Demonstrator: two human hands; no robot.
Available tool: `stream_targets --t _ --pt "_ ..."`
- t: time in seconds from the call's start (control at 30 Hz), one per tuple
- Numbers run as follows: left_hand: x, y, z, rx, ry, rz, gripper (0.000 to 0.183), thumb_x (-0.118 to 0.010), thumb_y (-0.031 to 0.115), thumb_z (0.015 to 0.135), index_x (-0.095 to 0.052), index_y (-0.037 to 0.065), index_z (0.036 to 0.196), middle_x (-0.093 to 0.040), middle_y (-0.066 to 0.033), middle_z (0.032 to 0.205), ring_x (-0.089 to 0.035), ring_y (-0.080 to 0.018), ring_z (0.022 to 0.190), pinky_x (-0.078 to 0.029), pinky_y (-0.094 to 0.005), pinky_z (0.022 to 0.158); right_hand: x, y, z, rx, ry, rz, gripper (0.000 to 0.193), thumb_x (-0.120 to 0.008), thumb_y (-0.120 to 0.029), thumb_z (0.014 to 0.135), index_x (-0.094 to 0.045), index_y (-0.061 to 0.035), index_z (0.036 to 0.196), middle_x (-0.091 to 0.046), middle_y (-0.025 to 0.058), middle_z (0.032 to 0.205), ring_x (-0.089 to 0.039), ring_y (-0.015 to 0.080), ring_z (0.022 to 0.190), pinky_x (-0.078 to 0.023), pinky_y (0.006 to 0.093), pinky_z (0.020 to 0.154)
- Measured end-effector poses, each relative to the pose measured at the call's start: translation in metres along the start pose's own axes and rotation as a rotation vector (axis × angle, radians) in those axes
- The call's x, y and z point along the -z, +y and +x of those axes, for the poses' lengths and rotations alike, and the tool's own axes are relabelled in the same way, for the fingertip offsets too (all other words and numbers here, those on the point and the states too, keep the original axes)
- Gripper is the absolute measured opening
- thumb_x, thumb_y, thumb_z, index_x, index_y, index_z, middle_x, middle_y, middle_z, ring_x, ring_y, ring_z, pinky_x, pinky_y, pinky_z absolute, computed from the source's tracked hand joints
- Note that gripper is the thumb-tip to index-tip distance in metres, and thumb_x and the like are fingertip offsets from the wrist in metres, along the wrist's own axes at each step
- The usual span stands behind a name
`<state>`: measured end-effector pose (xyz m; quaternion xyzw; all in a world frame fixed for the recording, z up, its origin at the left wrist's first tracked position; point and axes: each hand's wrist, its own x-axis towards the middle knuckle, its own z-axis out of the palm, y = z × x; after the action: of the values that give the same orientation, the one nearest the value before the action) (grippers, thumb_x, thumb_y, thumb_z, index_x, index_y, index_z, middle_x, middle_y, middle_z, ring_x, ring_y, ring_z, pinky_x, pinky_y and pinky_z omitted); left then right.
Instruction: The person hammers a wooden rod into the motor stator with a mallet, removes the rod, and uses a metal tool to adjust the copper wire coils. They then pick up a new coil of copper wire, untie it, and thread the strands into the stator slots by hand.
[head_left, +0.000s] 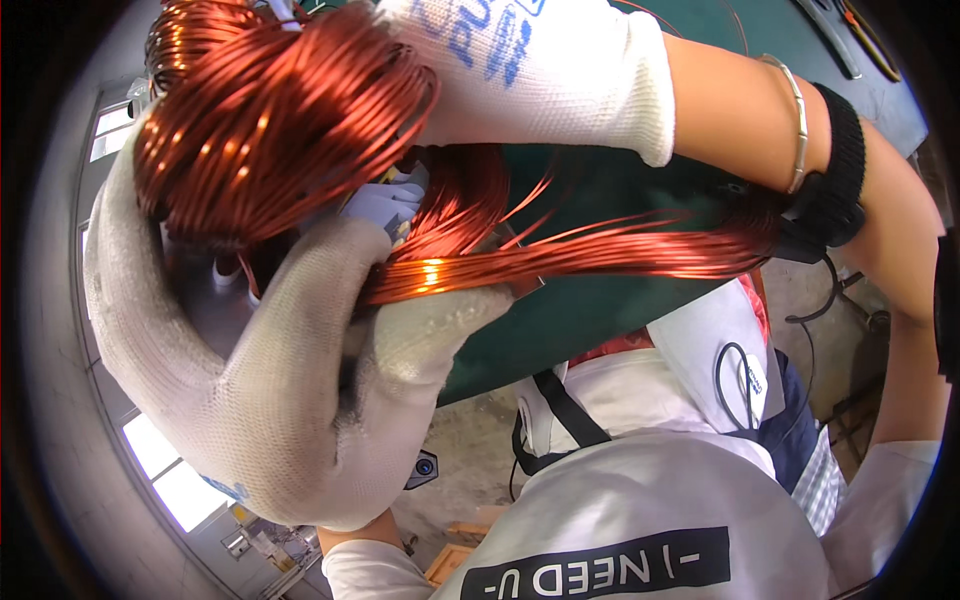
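My left hand (250, 390), in a white knitted glove, is closed round copper winding wire. Its thumb and a finger pinch a long wire bundle (560, 255) that stretches right toward my other wrist. Another finger curves along the outer left side of a thick copper wire coil (280, 130). Also gloved, my right hand (530, 70) reaches over the top from the right, against the coil; its fingers are hidden. Pale grey plastic pieces (385, 203) sit between the coil and the wire below. More copper wire (200, 40) is bunched at the top left.
A dark green tabletop (600, 180) lies under the work. Pliers (870, 40) and a grey tool (830, 35) rest at its far right. Black cables (810, 320) hang near my right arm. Windows (170, 470) and a wall are at the left.
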<state>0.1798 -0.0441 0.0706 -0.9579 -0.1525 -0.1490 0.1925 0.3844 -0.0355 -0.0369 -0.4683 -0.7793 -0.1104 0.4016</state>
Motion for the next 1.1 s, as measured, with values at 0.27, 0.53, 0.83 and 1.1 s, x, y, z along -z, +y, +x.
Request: stream_targets --t 0.27,0.53,0.83,1.1 --pt "0.002 -0.006 0.002 -0.054 -0.022 -0.033 0.062 -0.059 0.056 0.088 -0.069 -0.004 0.078 -0.056 -0.0236 0.116 -0.063 -0.0310 0.095 -0.048 -0.0370 0.085 -0.009 -0.019 0.004 -0.148 0.011 0.226 0.021 -0.067 -0.023 0.079 -0.067 -0.0042 0.090 -0.067 0.0155 0.077 -0.068 0.0330 0.077 -0.054 0.0422 0.069" --pt "-0.012 0.011 -0.001 0.161 0.141 -0.118 0.066 -0.048 0.057 0.095 -0.068 -0.004 0.079 -0.050 -0.0253 0.128 -0.064 -0.0311 0.097 -0.049 -0.0371 0.085 0.005 0.005 -0.014 0.275 0.048 0.169 0.032 -0.059 -0.011 0.080 -0.055 0.0125 0.101 -0.062 0.0244 0.080 -0.063 0.0395 0.075 -0.054 0.0403 0.065" --pt "-0.012 0.011 -0.002 0.200 0.150 -0.150 0.070 -0.046 0.061 0.094 -0.067 -0.004 0.078 -0.047 -0.0262 0.131 -0.063 -0.0310 0.097 -0.048 -0.0370 0.085 0.046 0.022 -0.002 -0.123 -0.553 0.942 0.029 -0.055 -0.012 0.091 -0.058 0.0111 0.108 -0.064 0.0173 0.084 -0.064 0.0287 0.076 -0.052 0.0337 0.073" --pt "-0.008 -0.001 0.001 0.065 0.115 -0.114 0.063 -0.049 0.057 0.094 -0.067 0.000 0.075 -0.046 -0.0279 0.131 -0.056 -0.0376 0.112 -0.047 -0.0389 0.091 0.085 0.021 0.003 -0.194 -0.656 0.661 0.029 -0.055 -0.009 0.089 -0.057 0.0054 0.114 -0.063 0.0157 0.086 -0.063 0.0294 0.076 -0.052 0.0340 0.072"
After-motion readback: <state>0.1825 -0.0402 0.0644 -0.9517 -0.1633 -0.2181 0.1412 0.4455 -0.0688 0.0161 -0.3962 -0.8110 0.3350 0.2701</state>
